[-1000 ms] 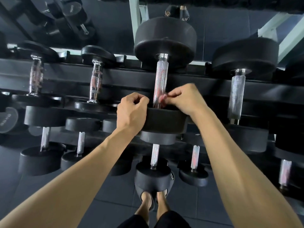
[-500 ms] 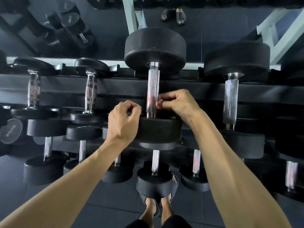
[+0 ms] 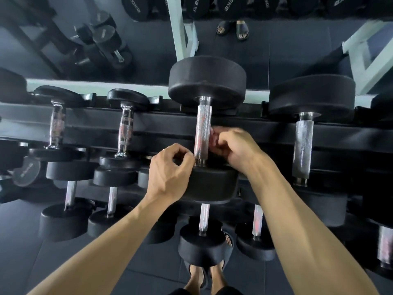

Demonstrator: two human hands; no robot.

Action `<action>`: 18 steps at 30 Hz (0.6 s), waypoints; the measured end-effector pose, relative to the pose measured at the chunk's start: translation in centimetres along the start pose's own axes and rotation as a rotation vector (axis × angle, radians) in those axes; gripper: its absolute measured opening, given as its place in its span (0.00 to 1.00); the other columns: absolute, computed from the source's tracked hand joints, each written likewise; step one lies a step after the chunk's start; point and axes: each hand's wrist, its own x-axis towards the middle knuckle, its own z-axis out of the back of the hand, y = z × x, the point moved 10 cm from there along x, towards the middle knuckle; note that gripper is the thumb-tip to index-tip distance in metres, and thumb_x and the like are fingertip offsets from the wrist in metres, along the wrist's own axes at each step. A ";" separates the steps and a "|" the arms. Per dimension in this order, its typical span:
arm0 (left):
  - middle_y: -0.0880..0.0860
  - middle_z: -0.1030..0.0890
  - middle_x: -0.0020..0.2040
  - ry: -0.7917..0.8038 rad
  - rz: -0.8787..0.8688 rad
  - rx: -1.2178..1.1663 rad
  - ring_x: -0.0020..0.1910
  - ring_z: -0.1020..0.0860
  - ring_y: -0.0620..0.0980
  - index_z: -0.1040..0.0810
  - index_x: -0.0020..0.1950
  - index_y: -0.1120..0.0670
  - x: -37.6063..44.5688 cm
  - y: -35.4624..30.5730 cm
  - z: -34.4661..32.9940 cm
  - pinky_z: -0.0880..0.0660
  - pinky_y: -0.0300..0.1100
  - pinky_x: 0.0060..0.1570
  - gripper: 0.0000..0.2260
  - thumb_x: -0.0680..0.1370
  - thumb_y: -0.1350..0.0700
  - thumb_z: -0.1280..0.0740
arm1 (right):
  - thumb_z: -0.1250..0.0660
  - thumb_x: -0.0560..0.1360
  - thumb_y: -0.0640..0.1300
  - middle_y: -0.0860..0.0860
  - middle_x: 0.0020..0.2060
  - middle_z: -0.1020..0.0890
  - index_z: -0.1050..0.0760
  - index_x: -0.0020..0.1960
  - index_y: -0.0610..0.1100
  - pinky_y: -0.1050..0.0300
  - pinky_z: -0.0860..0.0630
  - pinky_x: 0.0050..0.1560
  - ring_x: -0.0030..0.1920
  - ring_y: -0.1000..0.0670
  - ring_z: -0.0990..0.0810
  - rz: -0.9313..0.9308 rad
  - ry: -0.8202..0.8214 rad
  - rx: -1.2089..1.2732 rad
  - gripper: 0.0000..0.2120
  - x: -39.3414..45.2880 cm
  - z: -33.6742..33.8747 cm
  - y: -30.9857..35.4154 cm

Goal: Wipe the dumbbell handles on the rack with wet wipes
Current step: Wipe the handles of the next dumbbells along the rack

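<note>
Gym rack (image 3: 161,124), top tier: black dumbbell (image 3: 207,81), knurled handle (image 3: 203,128) between my hands. Left hand (image 3: 168,169): fingers curled, fingertips at handle's near end. Right hand (image 3: 236,147): fingers curled beside handle, blurred; held item, if any, unclear. No wipe discernible.

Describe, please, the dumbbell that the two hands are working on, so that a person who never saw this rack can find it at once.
Look at the top shelf of the black rack, near the middle. There the dumbbell with a straight knurled silver handle lies between both hands. Unlike the two smaller dumbbells on its left, whose handles bulge, its heads are big and thick.
</note>
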 end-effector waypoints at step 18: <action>0.46 0.20 0.33 -0.013 0.026 0.018 0.36 0.23 0.45 0.19 0.41 0.54 -0.2 0.0 0.1 0.30 0.37 0.35 0.08 0.78 0.57 0.36 | 0.54 0.78 0.72 0.37 0.51 0.20 0.24 0.61 0.27 0.57 0.25 0.44 0.42 0.47 0.24 -0.153 0.350 0.068 0.48 -0.7 -1.6 -0.3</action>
